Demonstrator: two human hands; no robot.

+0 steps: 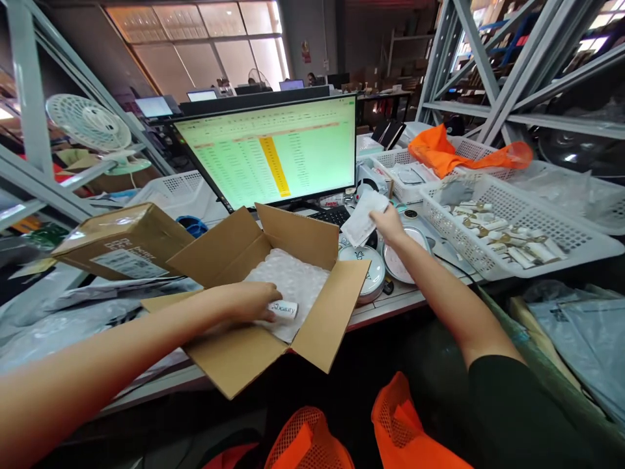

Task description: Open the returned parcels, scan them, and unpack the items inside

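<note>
My left hand [254, 302] is inside the open cardboard box [229, 358], its fingers closed on a small white tube [284, 309] with "beauty" printed on it. Bubble wrap [293, 277] fills the box beneath that hand. To the right of the box, my right hand [388, 223] pinches a flat white packet [362, 218], held up in front of the monitor's lower right corner. Below the packet lie round white tins [367, 270] with dark printing on their lids.
A lit monitor [278, 156] stands behind the box, with a keyboard [334, 216] partly hidden. A taped carton [127, 241] sits at left, near a fan [90, 124]. On the right, a white basket [488, 257] holds several small white tubes; orange mesh [439, 150] lies behind.
</note>
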